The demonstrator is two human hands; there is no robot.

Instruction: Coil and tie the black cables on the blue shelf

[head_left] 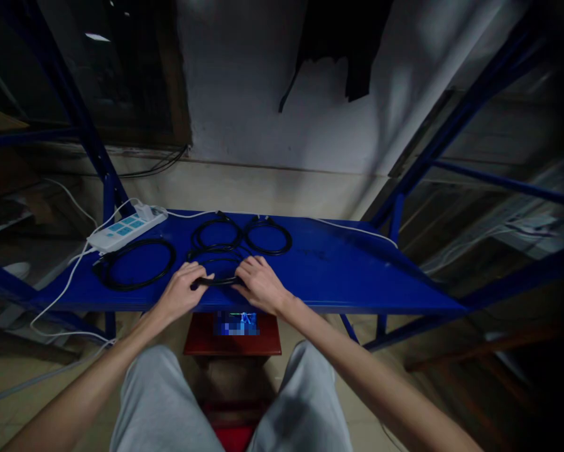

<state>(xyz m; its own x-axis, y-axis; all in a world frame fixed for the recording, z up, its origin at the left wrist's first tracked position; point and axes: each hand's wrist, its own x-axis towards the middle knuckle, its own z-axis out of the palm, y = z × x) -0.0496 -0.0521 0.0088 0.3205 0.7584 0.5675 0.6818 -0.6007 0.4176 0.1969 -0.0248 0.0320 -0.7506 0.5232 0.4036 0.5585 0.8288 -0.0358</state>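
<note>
The left grip (186,284) is a bare hand with curled fingers, clamped on the front strands of the held coil (220,282) of black cable. The right grip (260,281) is clamped on the same strands from the opposite side, back of the hand upward and fingers bent over the cable. Between the 2 grips the strands run almost straight, roughly parallel to the front edge of the desk (343,276). The 2 forearms converge from the lower corners of the view. Whether the hands rest on the desk cannot be told.

The held coil is just behind the front edge, slightly left of the desk's middle. To the right of the right grip, blue surface extends to the right end, giving the wider side for movement. To the left, only a narrow strip of surface separates the left grip from the left coil (173,260).

Behind the held coil, near the rear edge, are the rear middle coil (217,249) and the rear right coil (290,240), side by side. Coil count: 4, of which 1 is held and 3 lie on the desk. 1 white power strip (127,231) sits diagonally at the rear left. Below the front edge, 1 low red stand (201,339) carries 1 lit screen (249,319), between 2 knees in grey trousers (152,383)
</note>
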